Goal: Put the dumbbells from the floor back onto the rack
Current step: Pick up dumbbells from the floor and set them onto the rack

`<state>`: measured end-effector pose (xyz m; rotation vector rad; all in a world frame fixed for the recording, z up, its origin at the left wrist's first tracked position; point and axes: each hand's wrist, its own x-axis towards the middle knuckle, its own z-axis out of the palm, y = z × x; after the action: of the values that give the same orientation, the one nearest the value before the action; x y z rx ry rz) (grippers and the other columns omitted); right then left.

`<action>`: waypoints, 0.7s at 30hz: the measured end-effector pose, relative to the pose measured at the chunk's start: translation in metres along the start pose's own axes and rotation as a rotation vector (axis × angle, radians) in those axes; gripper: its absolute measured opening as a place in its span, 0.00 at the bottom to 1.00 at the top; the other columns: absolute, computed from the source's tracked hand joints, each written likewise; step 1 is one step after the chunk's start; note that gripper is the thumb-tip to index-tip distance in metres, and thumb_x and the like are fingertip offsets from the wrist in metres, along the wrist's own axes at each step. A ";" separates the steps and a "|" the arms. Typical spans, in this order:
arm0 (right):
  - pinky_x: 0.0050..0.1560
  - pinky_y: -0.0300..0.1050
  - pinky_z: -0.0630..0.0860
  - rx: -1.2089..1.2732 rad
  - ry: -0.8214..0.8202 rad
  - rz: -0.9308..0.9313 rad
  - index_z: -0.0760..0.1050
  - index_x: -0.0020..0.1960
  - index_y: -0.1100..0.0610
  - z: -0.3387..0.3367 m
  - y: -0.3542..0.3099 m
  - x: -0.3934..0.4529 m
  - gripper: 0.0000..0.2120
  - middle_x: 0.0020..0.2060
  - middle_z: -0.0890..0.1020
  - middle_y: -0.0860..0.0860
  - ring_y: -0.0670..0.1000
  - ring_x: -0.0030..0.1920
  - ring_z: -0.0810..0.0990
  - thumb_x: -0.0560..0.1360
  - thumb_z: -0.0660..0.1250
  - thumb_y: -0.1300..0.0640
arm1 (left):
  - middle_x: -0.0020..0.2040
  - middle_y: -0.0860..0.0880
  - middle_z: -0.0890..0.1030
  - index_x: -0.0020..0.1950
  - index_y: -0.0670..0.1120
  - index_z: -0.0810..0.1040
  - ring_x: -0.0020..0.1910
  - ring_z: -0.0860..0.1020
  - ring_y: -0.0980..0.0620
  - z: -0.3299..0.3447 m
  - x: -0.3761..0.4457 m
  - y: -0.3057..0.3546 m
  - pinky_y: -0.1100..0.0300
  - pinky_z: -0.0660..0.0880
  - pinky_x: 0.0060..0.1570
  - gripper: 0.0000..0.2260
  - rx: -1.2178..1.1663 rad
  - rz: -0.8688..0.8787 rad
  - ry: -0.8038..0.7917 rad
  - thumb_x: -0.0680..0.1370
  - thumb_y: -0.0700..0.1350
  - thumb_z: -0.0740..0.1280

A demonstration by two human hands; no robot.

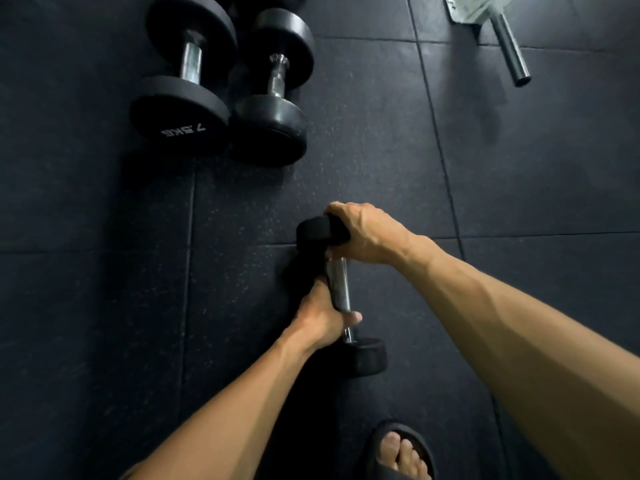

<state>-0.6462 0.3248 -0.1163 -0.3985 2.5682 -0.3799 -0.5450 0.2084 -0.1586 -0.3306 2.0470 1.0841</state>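
Note:
A small black dumbbell with a chrome handle is in the middle of the head view, above the dark rubber floor. My left hand grips the lower part of its handle. My right hand is clamped over its far black head. Two bigger black dumbbells lie side by side on the floor at the upper left: one marked 7.5KG and a slightly smaller one to its right. No rack shows in this view.
A grey metal bracket with a chrome peg lies at the upper right. My foot in a black sandal stands at the bottom edge, just below the held dumbbell. The floor is dark rubber tiles.

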 end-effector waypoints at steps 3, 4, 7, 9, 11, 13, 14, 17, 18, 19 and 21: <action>0.42 0.50 0.72 -0.004 0.043 -0.026 0.71 0.53 0.57 0.001 0.002 0.001 0.17 0.45 0.81 0.55 0.61 0.47 0.78 0.69 0.73 0.52 | 0.54 0.46 0.80 0.66 0.48 0.65 0.53 0.79 0.46 0.007 0.005 -0.005 0.52 0.76 0.55 0.37 -0.087 -0.009 0.015 0.60 0.53 0.75; 0.41 0.49 0.71 0.012 0.041 -0.028 0.71 0.52 0.57 -0.001 0.003 0.000 0.16 0.43 0.80 0.55 0.61 0.45 0.78 0.70 0.73 0.52 | 0.54 0.46 0.80 0.66 0.49 0.65 0.53 0.79 0.46 0.008 0.004 -0.004 0.52 0.76 0.55 0.36 -0.086 -0.005 0.017 0.61 0.52 0.75; 0.39 0.47 0.68 0.052 0.033 -0.018 0.71 0.51 0.56 -0.003 0.003 -0.004 0.15 0.40 0.78 0.52 0.60 0.42 0.77 0.70 0.73 0.53 | 0.56 0.46 0.77 0.66 0.48 0.66 0.55 0.77 0.46 0.008 0.000 -0.002 0.55 0.75 0.56 0.31 -0.079 0.004 0.044 0.67 0.48 0.76; 0.38 0.46 0.67 0.075 0.037 -0.028 0.71 0.52 0.57 -0.004 0.003 -0.008 0.15 0.41 0.78 0.52 0.58 0.41 0.76 0.71 0.72 0.53 | 0.58 0.47 0.77 0.66 0.48 0.66 0.56 0.76 0.47 0.008 -0.002 -0.002 0.56 0.74 0.56 0.31 -0.070 -0.002 0.058 0.68 0.48 0.76; 0.38 0.46 0.67 0.098 0.051 -0.042 0.71 0.51 0.56 -0.006 0.002 -0.011 0.15 0.40 0.78 0.52 0.57 0.40 0.76 0.71 0.72 0.52 | 0.57 0.48 0.77 0.65 0.49 0.66 0.55 0.76 0.48 0.003 -0.008 -0.001 0.58 0.73 0.54 0.29 -0.051 -0.002 0.066 0.68 0.48 0.76; 0.38 0.45 0.67 0.121 0.079 -0.052 0.72 0.52 0.56 -0.011 0.000 -0.016 0.15 0.40 0.79 0.52 0.57 0.40 0.76 0.70 0.73 0.53 | 0.56 0.49 0.77 0.62 0.49 0.67 0.54 0.76 0.48 -0.005 -0.016 0.002 0.59 0.72 0.51 0.27 -0.029 -0.001 0.078 0.68 0.47 0.76; 0.39 0.45 0.67 0.136 0.095 -0.055 0.72 0.52 0.56 -0.014 -0.002 -0.019 0.15 0.40 0.79 0.51 0.56 0.40 0.75 0.70 0.73 0.53 | 0.56 0.49 0.77 0.62 0.49 0.68 0.54 0.76 0.48 -0.010 -0.021 0.005 0.59 0.72 0.51 0.27 -0.016 0.005 0.083 0.68 0.47 0.77; 0.39 0.46 0.67 0.195 0.120 -0.061 0.72 0.51 0.56 -0.031 -0.013 -0.031 0.17 0.40 0.78 0.50 0.55 0.41 0.75 0.69 0.74 0.52 | 0.53 0.48 0.78 0.62 0.48 0.69 0.53 0.76 0.48 -0.030 -0.045 0.018 0.60 0.70 0.47 0.27 0.019 0.021 0.095 0.68 0.45 0.77; 0.39 0.46 0.67 0.209 0.120 -0.062 0.72 0.51 0.56 -0.039 -0.018 -0.036 0.17 0.40 0.78 0.50 0.55 0.41 0.75 0.68 0.75 0.51 | 0.52 0.48 0.79 0.62 0.48 0.69 0.52 0.77 0.48 -0.037 -0.057 0.024 0.60 0.70 0.46 0.27 0.024 0.023 0.094 0.68 0.44 0.77; 0.39 0.46 0.67 0.218 0.115 -0.063 0.71 0.50 0.56 -0.049 -0.024 -0.042 0.18 0.40 0.77 0.49 0.55 0.40 0.75 0.68 0.76 0.51 | 0.52 0.48 0.79 0.62 0.48 0.69 0.52 0.77 0.48 -0.045 -0.069 0.030 0.60 0.70 0.47 0.27 0.026 0.024 0.089 0.68 0.44 0.77; 0.38 0.45 0.66 0.232 0.103 -0.065 0.71 0.49 0.56 -0.070 -0.038 -0.056 0.18 0.38 0.76 0.49 0.55 0.40 0.74 0.68 0.76 0.51 | 0.52 0.48 0.79 0.62 0.47 0.69 0.52 0.77 0.47 -0.060 -0.096 0.043 0.58 0.73 0.49 0.27 0.036 0.018 0.073 0.68 0.44 0.77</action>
<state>-0.6286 0.3230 -0.0211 -0.3859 2.5754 -0.7315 -0.5353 0.1749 -0.0424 -0.3392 2.1350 1.0585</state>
